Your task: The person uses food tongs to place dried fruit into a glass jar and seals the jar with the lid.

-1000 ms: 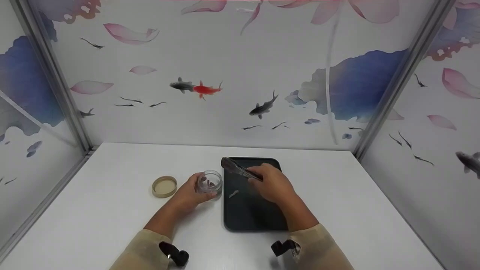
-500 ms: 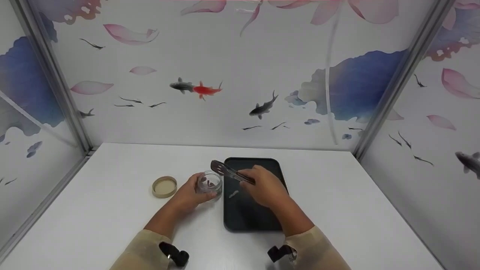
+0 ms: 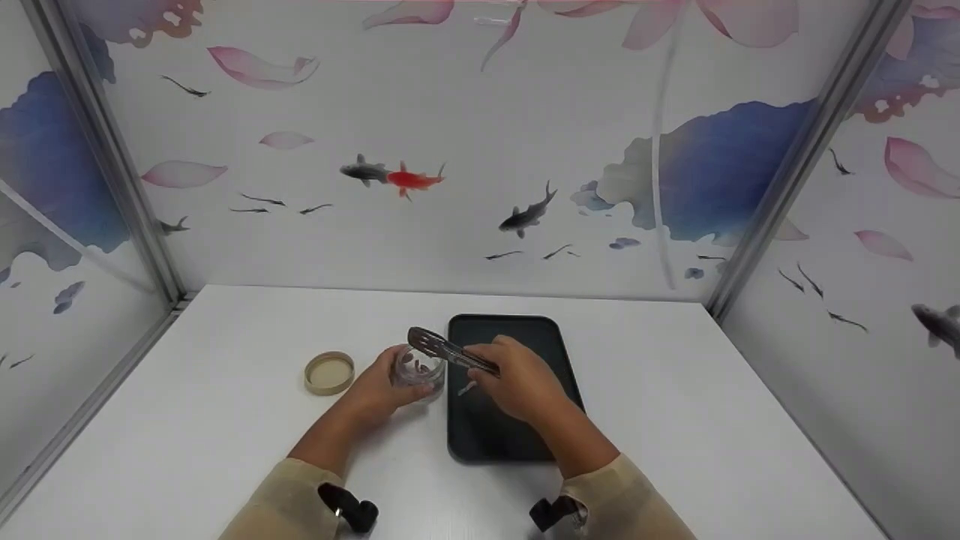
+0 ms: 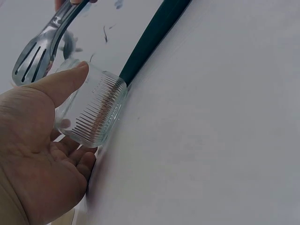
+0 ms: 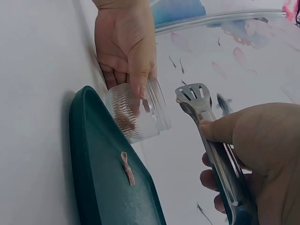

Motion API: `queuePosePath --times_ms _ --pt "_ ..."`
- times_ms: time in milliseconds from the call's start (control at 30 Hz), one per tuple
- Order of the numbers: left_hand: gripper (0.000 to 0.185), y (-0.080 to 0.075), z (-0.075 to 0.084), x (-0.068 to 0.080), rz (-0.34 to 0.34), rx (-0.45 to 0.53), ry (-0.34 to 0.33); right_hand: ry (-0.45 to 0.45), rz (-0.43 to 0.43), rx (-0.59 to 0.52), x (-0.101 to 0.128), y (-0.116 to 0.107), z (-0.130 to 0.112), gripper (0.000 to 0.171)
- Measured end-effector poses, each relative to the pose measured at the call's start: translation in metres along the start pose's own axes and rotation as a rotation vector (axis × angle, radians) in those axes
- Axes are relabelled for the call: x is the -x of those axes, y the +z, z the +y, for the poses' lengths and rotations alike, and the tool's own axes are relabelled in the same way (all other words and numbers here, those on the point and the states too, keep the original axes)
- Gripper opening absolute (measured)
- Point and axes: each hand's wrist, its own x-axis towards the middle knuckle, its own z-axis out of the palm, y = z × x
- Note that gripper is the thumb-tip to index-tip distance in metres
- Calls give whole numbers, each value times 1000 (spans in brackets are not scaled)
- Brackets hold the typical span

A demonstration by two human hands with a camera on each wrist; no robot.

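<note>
Your left hand [image 3: 375,387] grips the small ribbed clear glass jar [image 3: 418,367]: rigid, likely slick, breakable. Hold its sides. Right hand [image 3: 517,379] clamps slotted metal tongs [image 3: 448,349], closed above it.

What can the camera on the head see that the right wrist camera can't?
Only the head view shows the round tan lid lying on the white table left of the jar, both sleeves, and the fish-and-petal walls all around.

Only the right wrist view shows, close up, the small pale strip lying on the tray, and the ribs on the jar's glass.

Both show the left hand holding the glass jar, the right hand gripping the metal tongs above the jar, and the dark tray.
</note>
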Motion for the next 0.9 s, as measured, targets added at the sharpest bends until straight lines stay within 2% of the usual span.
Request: queuePosePath --times_ms 367,700,900 --pt "97 1 -2 -2 6 -3 22 9 -4 -14 0 1 0 41" --pt "101 1 -2 -2 10 -11 25 41 -16 -7 -1 3 2 65" --pt "101 2 -1 -1 8 -3 24 44 -22 3 -1 3 3 71"
